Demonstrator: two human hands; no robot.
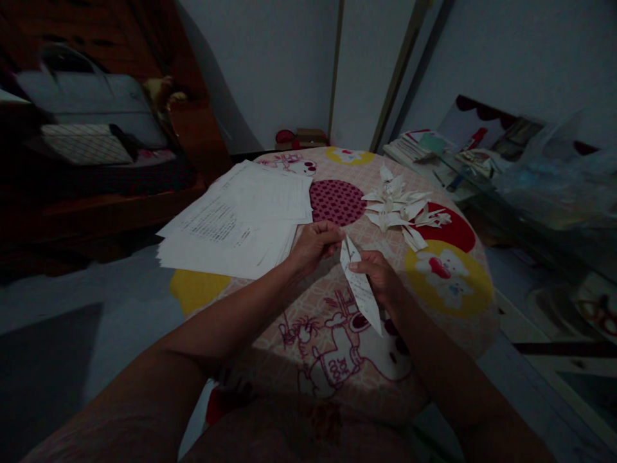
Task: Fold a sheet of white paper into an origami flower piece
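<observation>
A narrow folded paper [362,292], pointed at both ends and printed with text, is held over the round table. My right hand [378,273] grips its right side, thumb on top. At its upper tip, my left hand [318,244] is closed in a pinch on the paper. Beyond my right hand lies a group of folded paper pieces [398,202] with pointed petal-like ends. To the left of my left hand is a stack of printed sheets [241,218], loosely fanned out.
A patterned cloth [270,350] with cartoon figures and coloured circles covers the table. Right of it stands a glass-topped surface with papers [409,146] and a clear plastic bag [544,173]. At the left, a wooden seat [195,135] holds a pale handbag [96,96].
</observation>
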